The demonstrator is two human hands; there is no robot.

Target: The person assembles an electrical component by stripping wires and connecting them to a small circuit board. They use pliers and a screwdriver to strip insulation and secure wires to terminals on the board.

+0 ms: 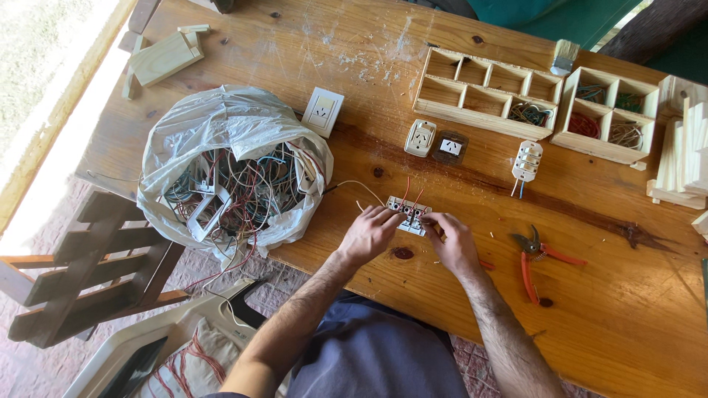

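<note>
A small white switch module (410, 212) with red and pale wires sticking up lies near the front edge of the wooden table (605, 309). My left hand (369, 234) grips its left end. Fingers of my right hand (451, 243) pinch its right end. A thin pale wire (358, 185) runs from the module toward the bag on the left.
A clear plastic bag (232, 166) full of tangled wires and parts sits at the left. Red-handled cutters (537, 254) lie right of my hands. Wall sockets (323, 110), (420, 137), (450, 147), a white plug part (526, 161), two wooden compartment boxes (483, 92), (608, 114) and a brush (564, 56) lie behind.
</note>
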